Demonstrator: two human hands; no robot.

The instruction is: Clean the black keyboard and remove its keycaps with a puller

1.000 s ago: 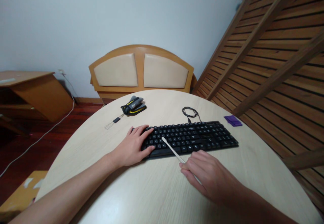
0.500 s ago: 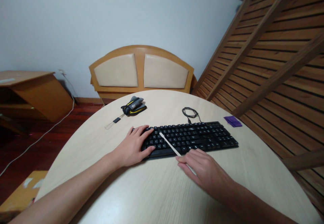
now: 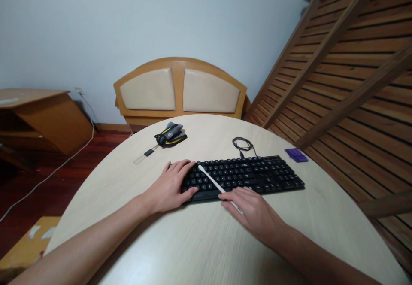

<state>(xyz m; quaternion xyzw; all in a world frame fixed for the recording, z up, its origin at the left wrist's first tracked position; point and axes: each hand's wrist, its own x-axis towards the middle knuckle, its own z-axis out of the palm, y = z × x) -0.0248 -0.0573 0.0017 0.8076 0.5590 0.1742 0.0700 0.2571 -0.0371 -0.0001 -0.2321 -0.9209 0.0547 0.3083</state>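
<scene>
Pale wall across the back, slatted wooden frame slanting in along the right, and down front we've got a round, light-grained surface, its near edge running out of view. Biggest thing on it, right across the middle: a black keyboard, long and lying flat, pale legends dotting its dark keys. And now the hands! Over on one side the left hand, fingers spread, draped across the keyboard's left end, thumb on the near side. Opposite, the right hand, fingers closed in a pinch around a slim white stick that slants up and leftward over the keys, its thicker tip just beside the left index finger. Further back on the left sits a grey-and-yellow bundle; smaller still, a purple packet beyond the keyboard's right end. Tricky bits: leftmost keys hidden under the left hand, part of the stick lost in the grip, both forearms cut off below, and tip against keys, touching or not, can't call it.
</scene>
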